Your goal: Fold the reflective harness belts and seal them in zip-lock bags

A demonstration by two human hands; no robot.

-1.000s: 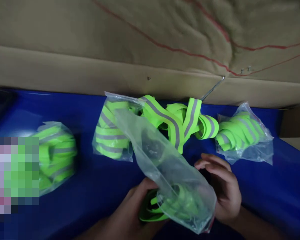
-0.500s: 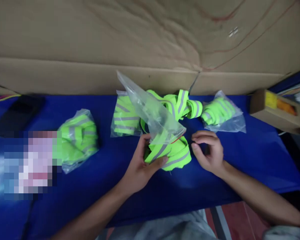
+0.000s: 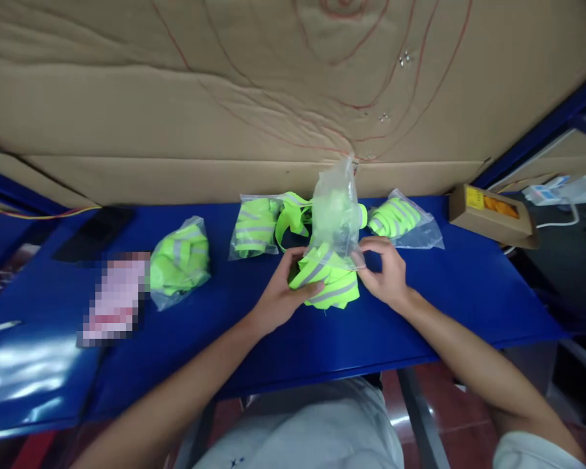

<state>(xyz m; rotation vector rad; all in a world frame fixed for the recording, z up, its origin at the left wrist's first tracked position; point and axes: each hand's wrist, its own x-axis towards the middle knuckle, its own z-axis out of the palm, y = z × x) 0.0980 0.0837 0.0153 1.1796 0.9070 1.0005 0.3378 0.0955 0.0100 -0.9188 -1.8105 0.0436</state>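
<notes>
A folded bundle of neon-green strap with grey reflective stripes [image 3: 329, 283] rests on the blue table [image 3: 469, 293] in front of me. My left hand [image 3: 278, 296] grips its left side with fingers curled. My right hand [image 3: 388, 273] pinches the mouth of a clear plastic bag [image 3: 336, 212], which stands up over the bundle's top. Loose green strap [image 3: 293, 218] lies just behind.
Bagged green straps lie at the left [image 3: 180, 260], centre-left [image 3: 254, 225] and right [image 3: 403, 218]. A small cardboard box [image 3: 491, 215] sits at the far right. A dark phone [image 3: 95, 231] and a blurred-out patch [image 3: 117, 296] are at the left. A cardboard wall [image 3: 273, 98] backs the table.
The view has pulled back and the hands look smaller. The clear bag has swung from leaning left to standing upright over the bundle, and my right hand has moved in and taken hold of its mouth.
</notes>
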